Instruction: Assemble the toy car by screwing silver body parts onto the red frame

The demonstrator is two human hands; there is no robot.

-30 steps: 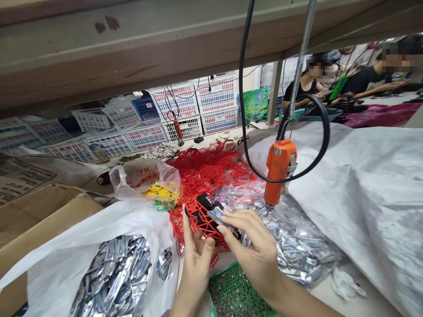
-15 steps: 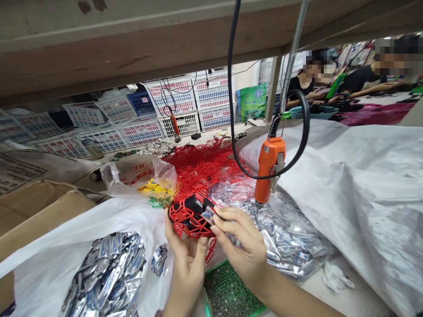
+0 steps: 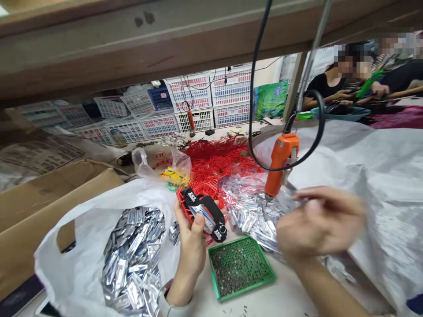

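Note:
My left hand (image 3: pixel 193 242) is closed around a black and red plastic assembly (image 3: pixel 216 211) that looks like part of a toy vehicle, with a red lattice frame. Its thumb presses on a silver and blue plate (image 3: pixel 203 215) lying along the assembly. To the right, my right hand (image 3: pixel 319 224) is smeared by motion, its fingers close to the lower part of an orange electric screwdriver (image 3: pixel 280 158) hanging on a cable. Whether it touches the screwdriver or holds anything, I cannot tell. Below the hands lies a green tray (image 3: pixel 214 281) of small screws.
A white bag (image 3: pixel 79 246) full of silver plates (image 3: pixel 132 264) is at left, beside a cardboard box (image 3: pixel 82 189). Red lattice parts (image 3: pixel 221 154) are heaped behind the assembly. More silver plates in clear plastic (image 3: pixel 251 215) lie under the screwdriver. Co-workers (image 3: pixel 330 83) sit at far right.
My right hand has left the silver plate and moved right, towards the screwdriver. The assembly has been turned in my left hand, and the green tray shows more fully. The view has shifted left.

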